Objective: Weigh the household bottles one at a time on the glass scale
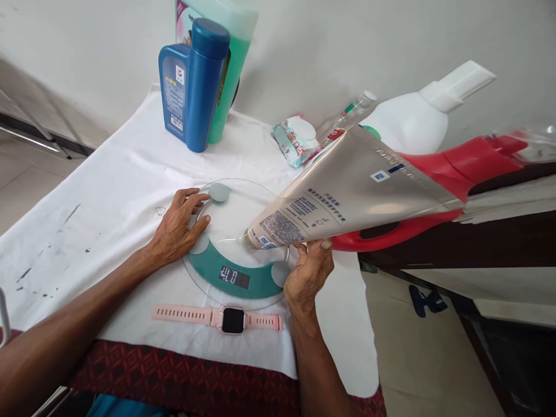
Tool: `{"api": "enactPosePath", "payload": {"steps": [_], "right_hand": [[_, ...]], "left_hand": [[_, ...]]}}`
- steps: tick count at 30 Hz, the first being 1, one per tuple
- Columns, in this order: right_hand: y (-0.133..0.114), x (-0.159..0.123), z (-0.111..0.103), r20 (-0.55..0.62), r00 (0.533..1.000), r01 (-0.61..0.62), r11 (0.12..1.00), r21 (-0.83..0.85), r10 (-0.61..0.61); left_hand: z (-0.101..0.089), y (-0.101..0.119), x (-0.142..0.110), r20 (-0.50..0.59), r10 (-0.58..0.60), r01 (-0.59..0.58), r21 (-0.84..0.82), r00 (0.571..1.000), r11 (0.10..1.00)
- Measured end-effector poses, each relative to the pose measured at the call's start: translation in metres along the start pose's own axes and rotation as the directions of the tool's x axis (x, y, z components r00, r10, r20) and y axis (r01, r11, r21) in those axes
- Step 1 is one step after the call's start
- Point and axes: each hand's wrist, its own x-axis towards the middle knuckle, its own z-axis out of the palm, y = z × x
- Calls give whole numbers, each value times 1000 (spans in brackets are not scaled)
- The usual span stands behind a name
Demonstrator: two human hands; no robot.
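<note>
A round glass digital scale [204, 267] with a green curved band lies on the white cloth, its display lit. My left hand [183, 225] rests at the scale's left edge with fingers apart, touching the glass near two round grey pads. My right hand [310, 271] grips the lower edge of a large silver squeeze tube [330, 197] printed with dark text. The tube is tilted, its narrow cap end low over the middle of the scale and its flat sealed end up to the right. Some fingers of this hand are hidden behind the tube.
A pink smartwatch [233, 319] lies in front of the scale. Behind stand a blue bottle [202, 92] and a green liquid jug [237, 63]. A wipes pack [296, 141], clear bottle [356, 107], white bottle [406, 124] and red container [473, 162] are at the right.
</note>
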Motion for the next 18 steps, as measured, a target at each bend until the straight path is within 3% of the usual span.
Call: {"api": "enactPosePath", "payload": {"steps": [13, 18], "right_hand": [[1, -6, -2, 159, 959, 237, 972, 5, -235], [-6, -10, -2, 198, 971, 153, 985, -83, -135]], "left_hand": [[0, 0, -1, 7, -8, 8, -30, 1000, 1000], [0, 0, -1, 1, -3, 4, -39, 1000, 999]]}}
